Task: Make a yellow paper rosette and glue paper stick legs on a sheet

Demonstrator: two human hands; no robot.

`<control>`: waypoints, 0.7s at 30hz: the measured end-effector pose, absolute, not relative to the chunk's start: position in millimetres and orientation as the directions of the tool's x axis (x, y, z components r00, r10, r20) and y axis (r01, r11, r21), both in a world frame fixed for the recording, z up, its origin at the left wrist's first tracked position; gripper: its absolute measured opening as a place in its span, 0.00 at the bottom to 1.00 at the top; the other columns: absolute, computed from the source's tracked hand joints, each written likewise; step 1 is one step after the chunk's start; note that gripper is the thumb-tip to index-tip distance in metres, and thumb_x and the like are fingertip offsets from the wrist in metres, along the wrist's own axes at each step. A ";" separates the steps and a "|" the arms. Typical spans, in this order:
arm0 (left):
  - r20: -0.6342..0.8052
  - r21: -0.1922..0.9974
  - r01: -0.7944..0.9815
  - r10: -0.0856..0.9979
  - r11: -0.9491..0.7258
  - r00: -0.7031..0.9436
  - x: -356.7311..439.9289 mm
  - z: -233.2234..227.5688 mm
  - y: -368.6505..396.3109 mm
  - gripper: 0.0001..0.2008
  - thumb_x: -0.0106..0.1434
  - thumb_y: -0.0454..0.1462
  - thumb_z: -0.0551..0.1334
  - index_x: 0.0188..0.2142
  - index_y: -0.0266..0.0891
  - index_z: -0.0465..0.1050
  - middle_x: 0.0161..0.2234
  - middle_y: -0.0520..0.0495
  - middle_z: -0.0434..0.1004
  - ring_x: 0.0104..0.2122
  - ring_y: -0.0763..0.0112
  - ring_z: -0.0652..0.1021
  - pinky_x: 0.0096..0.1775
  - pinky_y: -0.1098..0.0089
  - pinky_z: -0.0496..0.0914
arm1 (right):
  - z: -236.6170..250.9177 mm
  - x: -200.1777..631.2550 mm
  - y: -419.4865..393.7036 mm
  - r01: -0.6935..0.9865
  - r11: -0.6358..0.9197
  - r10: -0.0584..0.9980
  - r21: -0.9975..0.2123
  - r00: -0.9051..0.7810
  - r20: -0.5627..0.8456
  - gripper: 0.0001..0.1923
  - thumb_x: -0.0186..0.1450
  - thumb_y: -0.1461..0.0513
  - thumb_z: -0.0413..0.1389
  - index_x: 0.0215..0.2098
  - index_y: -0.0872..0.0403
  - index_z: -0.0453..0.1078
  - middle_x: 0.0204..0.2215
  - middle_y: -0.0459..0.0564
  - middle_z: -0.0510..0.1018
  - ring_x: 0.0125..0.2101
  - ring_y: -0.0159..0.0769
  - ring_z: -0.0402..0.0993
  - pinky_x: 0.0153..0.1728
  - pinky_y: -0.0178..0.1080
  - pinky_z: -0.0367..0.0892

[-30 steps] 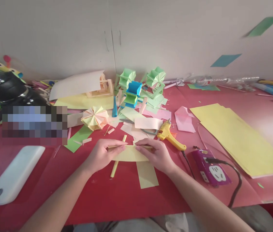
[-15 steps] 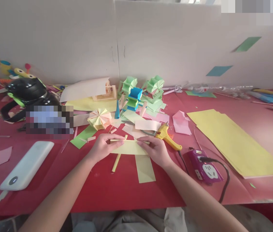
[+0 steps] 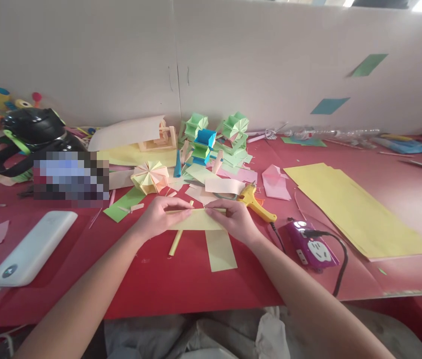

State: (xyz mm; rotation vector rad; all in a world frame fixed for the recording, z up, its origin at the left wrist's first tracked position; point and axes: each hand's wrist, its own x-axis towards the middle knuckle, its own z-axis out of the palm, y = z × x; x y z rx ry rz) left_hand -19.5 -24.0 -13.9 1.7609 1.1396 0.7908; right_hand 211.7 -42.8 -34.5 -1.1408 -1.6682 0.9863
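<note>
Your left hand (image 3: 158, 218) & right hand (image 3: 233, 219) are both down on the red table (image 3: 181, 289), each pinching an end of a pale yellow paper strip (image 3: 197, 221) between thumb & fingertips, fingers curled in, not spread. Strip lies crosswise between the hands, top edge looks folded or rolled along its length; can't tell which. Just under it: a second yellow paper piece (image 3: 220, 249) pointing toward you, and a thin rolled paper stick (image 3: 175, 243) at a slant, partly under the strip. Right of your right hand, close by: yellow glue gun (image 3: 256, 204), then a purple power socket (image 3: 310, 248) w/ black cord. Yellow sheets (image 3: 352, 209) lie further right. Behind the hands: folded paper fan disc (image 3: 149, 176), green & blue paper models (image 3: 211, 142). Far left: white power bank (image 3: 31, 248).
</note>
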 end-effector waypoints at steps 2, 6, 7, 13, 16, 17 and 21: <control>0.054 0.906 0.368 0.920 -0.209 0.388 -17.8 -16.6 -23.8 0.13 0.59 0.47 0.69 0.39 0.42 0.83 0.39 0.47 0.85 0.41 0.61 0.83 0.45 0.67 0.77 | -33.5 210.2 -42.2 0.266 0.281 0.948 -0.922 -0.225 0.224 0.10 0.64 0.55 0.61 0.37 0.52 0.79 0.37 0.51 0.83 0.38 0.38 0.79 0.40 0.39 0.73; 0.118 0.891 0.366 0.914 -0.270 0.389 -13.6 -21.4 -23.8 0.13 0.59 0.47 0.69 0.37 0.43 0.84 0.38 0.47 0.86 0.40 0.62 0.83 0.46 0.66 0.77 | -31.3 207.9 -41.8 0.262 0.283 0.940 -0.923 -0.267 0.213 0.10 0.64 0.55 0.61 0.38 0.52 0.79 0.37 0.50 0.83 0.38 0.38 0.79 0.42 0.40 0.73; 0.121 0.895 0.356 0.914 -0.270 0.387 -12.7 -22.1 -23.9 0.12 0.59 0.47 0.69 0.37 0.42 0.84 0.37 0.47 0.85 0.40 0.62 0.83 0.45 0.67 0.78 | -31.0 207.2 -41.8 0.261 0.279 0.938 -0.924 -0.279 0.205 0.10 0.64 0.55 0.61 0.38 0.52 0.79 0.37 0.50 0.83 0.38 0.38 0.79 0.43 0.40 0.73; 0.051 0.931 0.307 0.905 -0.196 0.422 -12.8 -20.7 -22.8 0.13 0.58 0.46 0.70 0.37 0.41 0.83 0.37 0.47 0.85 0.39 0.63 0.83 0.43 0.68 0.78 | -31.3 203.8 -42.4 0.251 0.287 0.934 -0.924 -0.289 0.211 0.09 0.64 0.56 0.62 0.37 0.52 0.80 0.37 0.49 0.84 0.39 0.38 0.80 0.43 0.40 0.73; 0.004 0.934 0.320 0.897 -0.162 0.441 -15.6 -18.7 -22.0 0.13 0.58 0.46 0.70 0.39 0.41 0.83 0.39 0.46 0.85 0.40 0.62 0.83 0.43 0.67 0.77 | -32.1 203.8 -42.8 0.255 0.277 0.939 -0.926 -0.275 0.205 0.09 0.63 0.55 0.62 0.36 0.52 0.80 0.36 0.49 0.84 0.38 0.38 0.80 0.42 0.40 0.73; 0.002 0.934 0.320 0.897 -0.160 0.443 -16.1 -18.5 -21.9 0.14 0.58 0.46 0.70 0.39 0.41 0.84 0.39 0.46 0.85 0.40 0.62 0.83 0.43 0.68 0.77 | -32.4 203.9 -42.8 0.255 0.274 0.940 -0.927 -0.275 0.202 0.09 0.63 0.55 0.62 0.36 0.52 0.81 0.36 0.49 0.84 0.38 0.38 0.80 0.42 0.40 0.73; 0.021 0.937 0.310 0.909 -0.163 0.415 -15.3 -19.2 -22.6 0.13 0.58 0.46 0.70 0.37 0.40 0.84 0.36 0.46 0.85 0.37 0.63 0.83 0.40 0.69 0.77 | -33.3 204.5 -41.7 0.247 0.261 0.940 -0.933 -0.284 0.188 0.10 0.62 0.55 0.63 0.37 0.52 0.80 0.36 0.50 0.84 0.37 0.38 0.79 0.41 0.40 0.73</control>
